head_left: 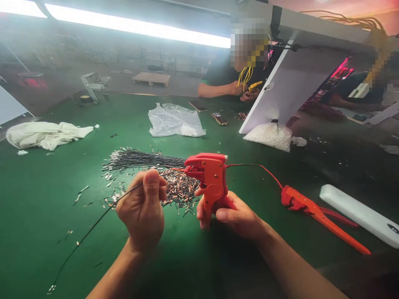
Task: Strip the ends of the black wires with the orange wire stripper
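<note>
My left hand (141, 207) is closed, thumb on top, pinching a thin black wire (97, 223). The wire's tail hangs down to the lower left and ends in a small metal terminal. Its other end points at the jaws of an orange-red wire stripper (215, 178); whether it sits inside them I cannot tell. The stripper stands upright with my right hand (235, 214) wrapped round its handles. Behind both hands lies a bundle of black wires (146, 159) with terminals on their left ends. Under the jaws is a pile of short wire scraps (182, 189).
A second red-handled tool (324, 216) lies at right, a thin cord running toward it from the stripper. Beyond it is a white bar-shaped object (358, 214). Farther back are a plastic bag (176, 120), a white cloth (46, 135) and a filled bag (269, 136). A co-worker (226, 83) handles yellow wires.
</note>
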The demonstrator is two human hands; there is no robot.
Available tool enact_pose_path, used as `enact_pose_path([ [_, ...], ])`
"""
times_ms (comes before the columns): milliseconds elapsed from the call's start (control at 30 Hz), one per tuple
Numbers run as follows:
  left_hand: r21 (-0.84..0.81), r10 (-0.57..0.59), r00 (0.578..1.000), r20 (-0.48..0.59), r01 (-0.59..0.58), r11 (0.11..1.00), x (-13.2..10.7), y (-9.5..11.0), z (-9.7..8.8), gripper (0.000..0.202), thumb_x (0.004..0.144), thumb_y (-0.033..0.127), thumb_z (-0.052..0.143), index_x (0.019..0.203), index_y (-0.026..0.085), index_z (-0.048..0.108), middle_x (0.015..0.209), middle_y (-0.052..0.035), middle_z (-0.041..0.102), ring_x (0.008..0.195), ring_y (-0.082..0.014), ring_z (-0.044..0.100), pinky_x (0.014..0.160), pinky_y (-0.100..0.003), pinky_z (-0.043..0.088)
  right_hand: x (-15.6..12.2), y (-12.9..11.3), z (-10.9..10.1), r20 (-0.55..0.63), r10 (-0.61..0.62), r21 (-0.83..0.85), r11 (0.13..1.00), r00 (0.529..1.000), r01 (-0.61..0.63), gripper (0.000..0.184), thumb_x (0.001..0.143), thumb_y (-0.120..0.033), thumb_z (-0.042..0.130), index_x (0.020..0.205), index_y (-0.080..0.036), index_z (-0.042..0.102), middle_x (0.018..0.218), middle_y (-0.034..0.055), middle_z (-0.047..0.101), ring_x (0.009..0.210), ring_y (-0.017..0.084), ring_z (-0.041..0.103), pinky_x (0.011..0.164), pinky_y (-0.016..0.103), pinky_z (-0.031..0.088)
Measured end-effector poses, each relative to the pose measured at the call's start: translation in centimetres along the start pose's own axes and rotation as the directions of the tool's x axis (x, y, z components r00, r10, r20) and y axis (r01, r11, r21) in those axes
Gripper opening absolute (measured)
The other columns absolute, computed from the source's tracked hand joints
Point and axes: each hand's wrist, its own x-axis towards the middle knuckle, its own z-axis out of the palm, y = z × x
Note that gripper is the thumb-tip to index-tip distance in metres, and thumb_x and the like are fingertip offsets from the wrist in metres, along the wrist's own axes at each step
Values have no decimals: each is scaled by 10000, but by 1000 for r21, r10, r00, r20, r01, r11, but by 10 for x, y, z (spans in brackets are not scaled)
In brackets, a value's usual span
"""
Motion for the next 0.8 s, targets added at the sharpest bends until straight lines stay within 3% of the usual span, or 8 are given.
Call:
enact_pose_path([
  [333, 24, 21, 999, 46, -22, 999, -2, -1, -1, 399, 978, 384, 499, 637, 198, 589, 482, 52, 487, 430, -48, 450, 439, -225, 353, -1, 2, -1, 11, 15, 2, 1000, 1000, -15, 503, 819, -332, 703, 1272, -157, 569, 956, 84, 667, 764, 189, 636, 687, 317, 467],
  [800, -5, 35, 999, 15, -34, 999, -4, -6, -2, 362, 965, 376, 524, 660, 198, 602, 493, 50, 485, 437, -57, 455, 432, -233, 341, -2, 0, 3, 26, 33, 14, 999, 999, -33, 485, 816, -325, 713, 1252, -165, 572, 938, 77, 663, 754, 189, 645, 692, 326, 474],
])
